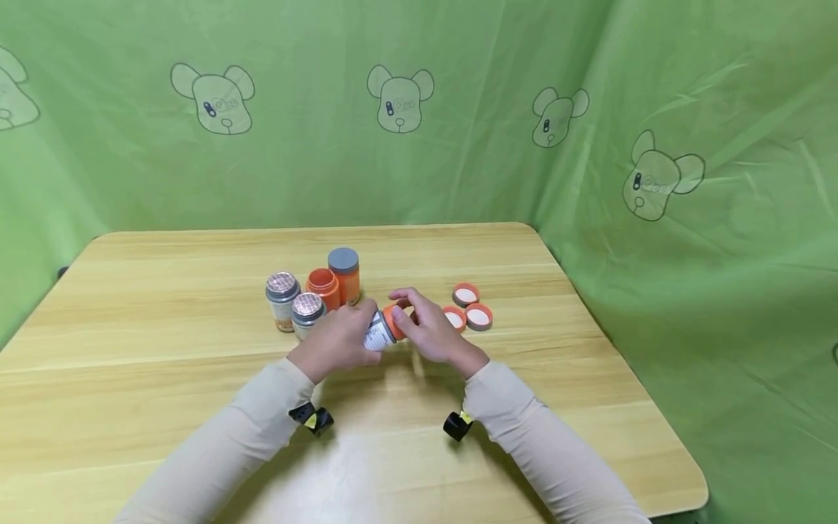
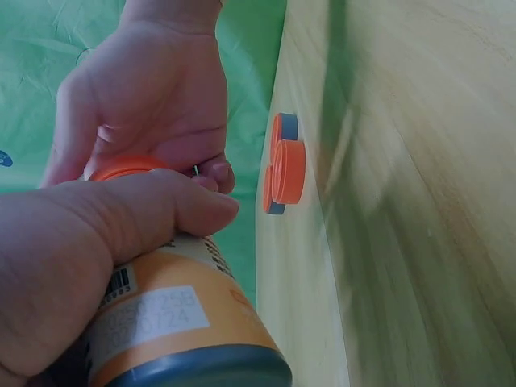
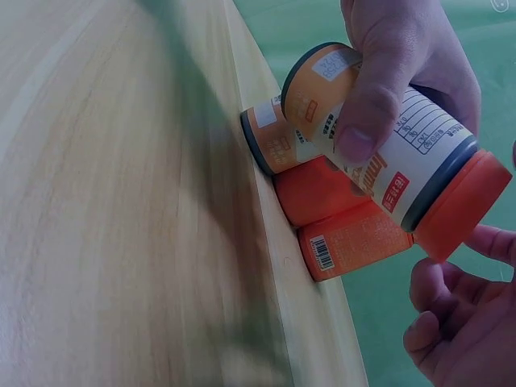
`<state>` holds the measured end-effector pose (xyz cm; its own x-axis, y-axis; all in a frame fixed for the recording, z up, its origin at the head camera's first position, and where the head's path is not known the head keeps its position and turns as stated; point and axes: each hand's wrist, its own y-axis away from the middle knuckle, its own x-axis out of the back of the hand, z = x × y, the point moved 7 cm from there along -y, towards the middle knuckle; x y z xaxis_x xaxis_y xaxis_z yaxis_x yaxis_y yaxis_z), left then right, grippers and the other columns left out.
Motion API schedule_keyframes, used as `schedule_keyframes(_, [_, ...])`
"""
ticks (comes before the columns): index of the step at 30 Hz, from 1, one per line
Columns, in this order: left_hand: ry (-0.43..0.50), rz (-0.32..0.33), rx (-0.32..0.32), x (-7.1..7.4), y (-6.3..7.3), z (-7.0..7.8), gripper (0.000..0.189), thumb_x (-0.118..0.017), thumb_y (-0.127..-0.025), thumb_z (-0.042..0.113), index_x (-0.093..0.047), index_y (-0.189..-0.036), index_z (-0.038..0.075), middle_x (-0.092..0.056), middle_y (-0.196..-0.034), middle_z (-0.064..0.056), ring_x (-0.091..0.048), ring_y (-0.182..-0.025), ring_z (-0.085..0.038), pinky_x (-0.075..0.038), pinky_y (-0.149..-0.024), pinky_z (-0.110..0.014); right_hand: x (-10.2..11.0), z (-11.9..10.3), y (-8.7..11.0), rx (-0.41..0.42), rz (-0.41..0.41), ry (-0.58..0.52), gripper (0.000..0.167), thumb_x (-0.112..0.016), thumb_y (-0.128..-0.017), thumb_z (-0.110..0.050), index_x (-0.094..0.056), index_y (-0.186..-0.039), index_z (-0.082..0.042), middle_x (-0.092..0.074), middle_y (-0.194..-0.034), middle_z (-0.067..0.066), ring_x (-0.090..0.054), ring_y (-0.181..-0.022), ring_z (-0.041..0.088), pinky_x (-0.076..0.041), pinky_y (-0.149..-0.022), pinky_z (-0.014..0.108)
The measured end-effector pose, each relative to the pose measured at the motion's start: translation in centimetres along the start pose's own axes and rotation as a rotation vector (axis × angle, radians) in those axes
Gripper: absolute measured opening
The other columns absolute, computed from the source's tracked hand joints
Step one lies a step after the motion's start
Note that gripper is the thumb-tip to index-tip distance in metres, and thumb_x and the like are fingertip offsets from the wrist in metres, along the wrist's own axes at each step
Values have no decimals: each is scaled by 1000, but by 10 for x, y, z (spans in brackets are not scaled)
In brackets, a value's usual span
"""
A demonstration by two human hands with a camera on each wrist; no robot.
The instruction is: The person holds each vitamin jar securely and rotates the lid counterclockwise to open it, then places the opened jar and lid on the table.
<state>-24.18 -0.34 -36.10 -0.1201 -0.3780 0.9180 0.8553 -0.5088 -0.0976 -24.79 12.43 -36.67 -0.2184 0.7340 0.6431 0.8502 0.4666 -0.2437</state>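
My left hand (image 1: 338,336) grips a white-and-orange supplement bottle (image 3: 403,153) with a dark grey neck ring, its thumb laid across the label. Tilted, the bottle points its orange cap (image 3: 461,205) toward my right hand (image 1: 430,326). The thumb and fingers of the right hand are bent about that cap, partly hiding it in the head view. Left of the hands stand two supplement bottles with silver foil seals, one farther back (image 1: 283,298) and one nearer (image 1: 308,308). Beside them are an uncapped orange bottle (image 1: 324,286) and an orange bottle with a grey lid (image 1: 345,269).
Three loose orange-and-grey caps lie right of my right hand: one at the back (image 1: 465,294), one at the right (image 1: 479,317), and one partly behind the fingers (image 1: 455,318). Beyond the wooden table (image 1: 164,291) hangs a green curtain (image 1: 314,160) with bear-head prints.
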Motion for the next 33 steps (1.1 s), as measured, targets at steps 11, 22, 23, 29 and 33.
schedule_keyframes(11, [-11,10,3,1,1,0,58,-87,-67,32,-53,-106,7,-58,-81,-5,-56,-66,-18,-48,-54,-34,-1,1,-1,-4,-16,-29,46,-42,-102,-37,-47,-132,-2,-57,-117,21,-59,-85,30,-50,-69,35])
schedule_keyframes(22, [-4,-12,12,-1,1,-2,57,-87,-68,31,-54,-108,7,-58,-82,-5,-57,-66,-18,-48,-55,-33,-2,-1,0,-5,-28,-41,40,-47,-99,-25,-46,-132,-2,-57,-117,20,-59,-86,30,-50,-70,37])
schedule_keyframes(23, [-7,-9,12,-1,1,-2,57,-87,-68,31,-54,-108,7,-58,-82,-5,-57,-66,-18,-48,-54,-33,-1,-2,0,1,-31,-45,41,-47,-99,-27,-46,-132,-2,-57,-118,21,-60,-88,31,-51,-71,38])
schedule_keyframes(29, [-15,-6,9,-1,0,-1,58,-87,-68,32,-54,-108,7,-58,-82,-5,-57,-66,-17,-48,-54,-33,0,1,0,16,-11,-9,60,-39,-100,-52,-47,-131,-1,-58,-115,20,-59,-84,29,-50,-69,35])
schedule_keyframes(33, [-15,-14,12,-3,0,-1,57,-87,-69,31,-54,-109,7,-59,-83,-5,-57,-66,-17,-48,-55,-33,-1,3,0,-3,-15,-9,59,-40,-100,-52,-47,-131,-3,-59,-114,19,-58,-77,25,-48,-65,32])
